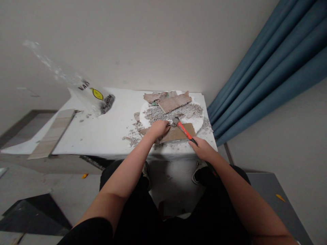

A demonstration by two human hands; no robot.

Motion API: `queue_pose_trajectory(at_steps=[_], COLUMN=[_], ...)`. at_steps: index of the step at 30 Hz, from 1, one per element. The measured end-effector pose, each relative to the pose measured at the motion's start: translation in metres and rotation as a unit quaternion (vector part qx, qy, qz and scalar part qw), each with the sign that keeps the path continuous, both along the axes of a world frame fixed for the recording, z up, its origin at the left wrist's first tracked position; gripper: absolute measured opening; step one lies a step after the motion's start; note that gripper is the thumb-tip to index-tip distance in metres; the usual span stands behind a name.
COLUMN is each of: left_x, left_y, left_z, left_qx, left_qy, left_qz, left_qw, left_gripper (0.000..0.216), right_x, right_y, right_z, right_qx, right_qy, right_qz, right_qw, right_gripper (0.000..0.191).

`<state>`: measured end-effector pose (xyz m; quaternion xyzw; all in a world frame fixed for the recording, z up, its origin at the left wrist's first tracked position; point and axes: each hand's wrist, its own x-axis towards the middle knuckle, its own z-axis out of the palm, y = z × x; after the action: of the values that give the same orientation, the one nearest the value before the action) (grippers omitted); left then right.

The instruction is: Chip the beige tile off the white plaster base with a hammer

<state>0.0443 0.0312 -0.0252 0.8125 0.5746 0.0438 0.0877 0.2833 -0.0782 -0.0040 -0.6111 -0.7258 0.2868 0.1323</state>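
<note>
My right hand (201,147) is wrapped round the black grip of a hammer (184,129) with an orange-red handle. Its metal head lies over a flat brown board (178,133) near the table's front edge. My left hand (160,129) is closed at the left side of the hammer head, fingertips pinched over the board; what they hold is too small to make out. Behind both hands, grey rubble (155,114) is spread over a round white sheet (198,119). A broken brownish slab (175,102) rests on top of the rubble.
The white table (102,136) meets the wall at the back. A clear plastic bag (88,97) with grey bits stands at left, beside a long tile strip (53,134). Blue curtains (265,68) hang close on the right. A dark angular piece (33,216) lies on the floor.
</note>
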Motion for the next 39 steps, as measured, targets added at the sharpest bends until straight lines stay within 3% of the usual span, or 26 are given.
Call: queue_pose_trajectory(at_steps=[7, 14, 17, 23, 30, 35, 39], left_x=[-0.001, 0.002, -0.002, -0.011, -0.014, -0.009, -0.005], left_y=[0.002, -0.005, -0.007, -0.012, -0.010, -0.008, -0.009], left_z=[-0.003, -0.006, -0.010, -0.006, -0.003, -0.008, -0.013], left_qx=[0.016, 0.022, 0.009, 0.015, 0.026, 0.060, 0.042], left_qy=[-0.045, -0.242, -0.206, -0.040, 0.018, -0.122, -0.221], left_qz=[-0.006, 0.055, 0.046, 0.072, 0.049, 0.056, 0.040], left_qw=[0.999, 0.969, 0.977, 0.996, 0.998, 0.989, 0.974], left_gripper=[0.023, 0.030, 0.027, 0.034, 0.031, 0.030, 0.031], right_x=[0.000, 0.000, 0.000, 0.000, -0.001, 0.000, 0.001], right_y=[0.000, 0.000, 0.000, 0.001, 0.000, 0.000, 0.001], right_z=[-0.001, 0.001, 0.000, -0.001, 0.002, 0.003, 0.000], right_qx=[0.000, -0.004, 0.001, 0.003, -0.003, 0.002, 0.001], right_qy=[0.003, 0.007, 0.012, 0.006, 0.003, 0.007, 0.006], right_qz=[-0.001, 0.001, 0.004, 0.007, 0.002, 0.007, 0.007], right_qw=[1.000, 1.000, 1.000, 1.000, 1.000, 1.000, 1.000], right_gripper=[0.024, 0.024, 0.024, 0.023, 0.023, 0.022, 0.023])
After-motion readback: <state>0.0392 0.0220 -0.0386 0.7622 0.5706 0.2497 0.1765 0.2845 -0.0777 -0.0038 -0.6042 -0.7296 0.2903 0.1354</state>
